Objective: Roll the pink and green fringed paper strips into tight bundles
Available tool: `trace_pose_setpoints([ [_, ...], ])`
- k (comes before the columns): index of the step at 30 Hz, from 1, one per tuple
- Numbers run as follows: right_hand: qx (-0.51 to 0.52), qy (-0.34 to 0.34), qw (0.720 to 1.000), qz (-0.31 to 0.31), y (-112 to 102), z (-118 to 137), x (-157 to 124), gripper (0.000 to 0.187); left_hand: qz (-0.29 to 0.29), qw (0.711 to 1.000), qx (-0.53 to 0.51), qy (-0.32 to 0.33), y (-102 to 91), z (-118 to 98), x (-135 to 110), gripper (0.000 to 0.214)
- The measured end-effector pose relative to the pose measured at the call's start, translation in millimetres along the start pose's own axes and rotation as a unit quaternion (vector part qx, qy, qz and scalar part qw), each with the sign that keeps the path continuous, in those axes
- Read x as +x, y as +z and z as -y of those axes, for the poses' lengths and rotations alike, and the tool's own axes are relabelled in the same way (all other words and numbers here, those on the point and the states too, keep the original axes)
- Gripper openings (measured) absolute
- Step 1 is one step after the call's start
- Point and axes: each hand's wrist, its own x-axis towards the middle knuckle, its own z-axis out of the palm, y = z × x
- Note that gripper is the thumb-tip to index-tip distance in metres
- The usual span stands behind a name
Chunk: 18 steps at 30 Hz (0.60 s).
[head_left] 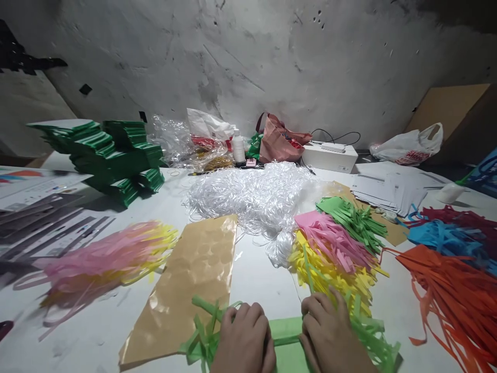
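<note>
Both my hands rest at the bottom edge of the view on a bright green fringed paper sheet (287, 339). My left hand (244, 339) is curled, its fingers pressed down on the rolled edge of the green paper. My right hand (330, 334) is curled the same way on the roll, just to the right. Cut green strips (202, 331) stick out past my left hand and more spread beside my right. A shiny tan backing sheet (190, 282) lies just left of my left hand.
Fringed paper piles lie around: pink and yellow (104, 259) on the left; pink (334, 241), yellow (330, 274), green (355, 217) in the middle; orange (458, 295), blue (446, 235) on the right. White string (256, 197), folded green card stacks (116, 155), bags, a bottle (238, 147) and a white box (330, 155) sit behind.
</note>
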Motion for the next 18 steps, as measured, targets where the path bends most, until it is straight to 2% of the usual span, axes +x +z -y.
trace_pose_setpoints([
  [1, -0.005, 0.006, 1.000, -0.006, 2, 0, 1, 0.018, -0.009, 1.000, -0.004, 0.002, 0.1, 0, 0, 0.013],
  [3, -0.020, -0.008, 1.000, -0.003, 4, -1, 3, 0.021, -0.043, 0.998, -0.001, 0.047, 0.3, 2, 1, 0.019],
  [6, -0.055, -0.096, 0.993, 0.033, 1, -1, 6, 0.024, -0.095, 0.983, 0.033, 0.151, 0.8, 4, 2, 0.021],
  [8, -0.075, -0.145, 0.985, 0.049, -3, -1, 7, 0.026, -0.103, 0.976, 0.054, 0.182, 1.2, 4, 4, 0.023],
  [11, -0.087, -0.164, 0.980, 0.071, -6, 3, 8, 0.022, -0.104, 0.979, 0.044, 0.169, 1.8, 2, 9, 0.024],
  [16, -0.115, -0.195, 0.972, 0.061, 6, 11, 12, 0.018, -0.126, 0.986, -0.013, 0.111, -1.1, -1, 15, 0.021],
  [18, -0.111, -0.210, 0.971, 0.040, 10, 11, 14, 0.020, -0.142, 0.981, -0.003, 0.134, 0.9, -1, 12, 0.016],
])
